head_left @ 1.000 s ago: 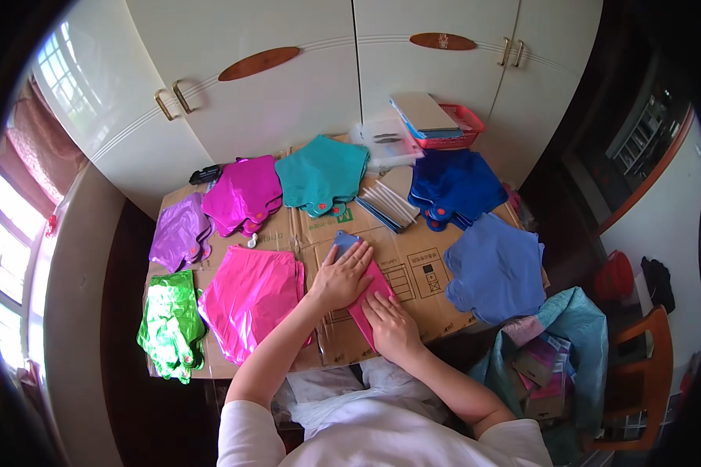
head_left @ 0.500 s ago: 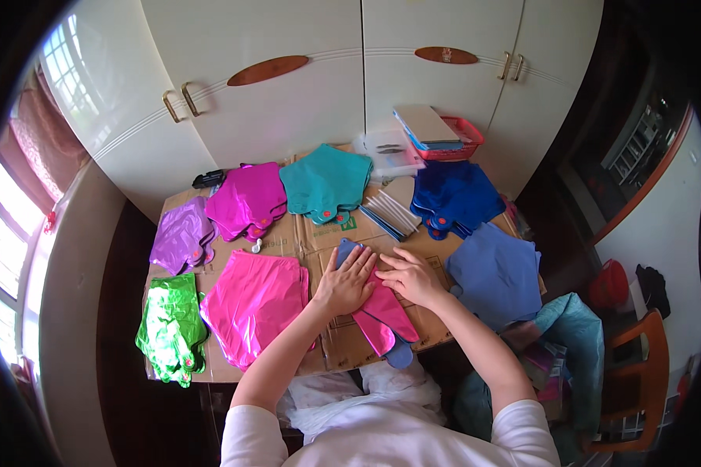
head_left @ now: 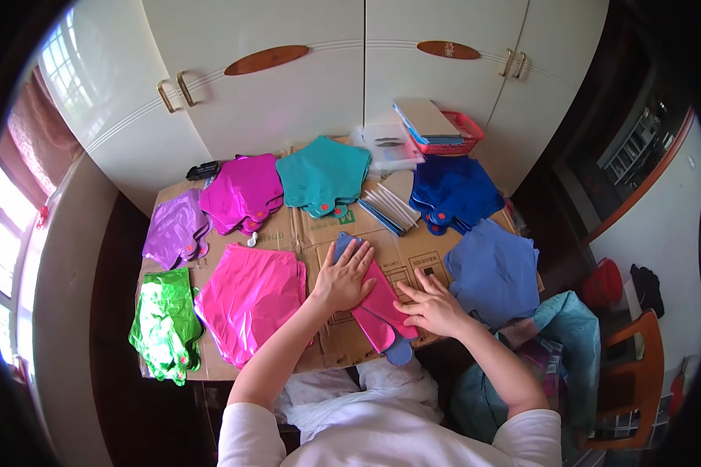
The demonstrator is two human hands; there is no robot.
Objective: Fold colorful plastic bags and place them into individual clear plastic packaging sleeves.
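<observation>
Presently the left hand (head_left: pixel 343 276) lies flat, fingers spread, on the upper half of a folded pink foil balloon (head_left: pixel 382 307) on the cardboard sheet (head_left: pixel 319 229). Its long axis runs diagonally toward the person. The right hand (head_left: pixel 432 305) presses open-palmed at the right edge; neither grasps.

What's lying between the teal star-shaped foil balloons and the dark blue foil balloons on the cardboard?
A fanned bundle of thin white straws lies between the teal star-shaped foil balloons and the dark blue foil balloons, seen in the head view.
</observation>
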